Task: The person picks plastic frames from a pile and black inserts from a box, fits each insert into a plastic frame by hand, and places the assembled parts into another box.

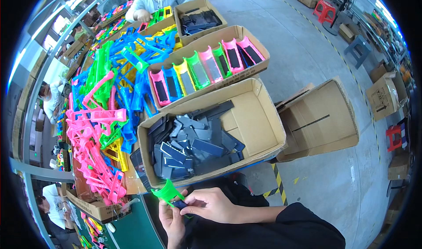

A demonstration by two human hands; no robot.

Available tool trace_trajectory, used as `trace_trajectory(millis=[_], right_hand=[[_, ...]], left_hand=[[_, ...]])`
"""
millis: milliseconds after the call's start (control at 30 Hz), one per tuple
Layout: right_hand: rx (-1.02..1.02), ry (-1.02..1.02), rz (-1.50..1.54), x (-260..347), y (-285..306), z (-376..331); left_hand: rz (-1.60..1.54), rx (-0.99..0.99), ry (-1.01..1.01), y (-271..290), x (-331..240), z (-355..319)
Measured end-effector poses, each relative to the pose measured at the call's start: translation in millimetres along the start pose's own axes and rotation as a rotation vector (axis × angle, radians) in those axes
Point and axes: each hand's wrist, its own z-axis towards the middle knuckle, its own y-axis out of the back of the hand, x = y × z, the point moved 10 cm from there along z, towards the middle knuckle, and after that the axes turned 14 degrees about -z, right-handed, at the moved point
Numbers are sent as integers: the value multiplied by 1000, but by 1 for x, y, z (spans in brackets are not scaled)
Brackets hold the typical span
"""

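Note:
My left hand [172,221] is closed round the lower part of a bright green plastic frame [166,191] with a curved, flared end. My right hand [214,205] pinches a small dark flat strip [179,203] against that frame, thumb and fingers pressed together. Part of the strip and the frame's lower end are hidden by my fingers. Just beyond my hands, an open cardboard box [257,117] holds a heap of dark rectangular strips [206,147]. Farther off, a long shallow box [246,73] carries a row of pink, blue, yellow and green frames with dark or pale panels in them.
To the left lies a large pile of pink frames [92,148], with blue and green ones behind. A second box of dark strips [202,21] stands near a person [160,1] across the table. An open carton [325,121] sits at the right, past the table edge.

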Motion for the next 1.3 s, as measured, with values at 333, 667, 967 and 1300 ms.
trace_trajectory(millis=[333, 667, 967, 1300], right_hand=[[-62, -63, -24, -19, 29, -11], [160, -204, -6, -50, -25, -20], [323, -442, 61, -87, -83, -26], [405, -397, 180, -104, -128, -35]], left_hand=[[-184, 19, 81, -31, 33, -15], [-217, -93, 105, 10, 48, -49], [-451, -207, 142, 59, 73, -67], [-701, -237, 422, 88, 107, -76]])
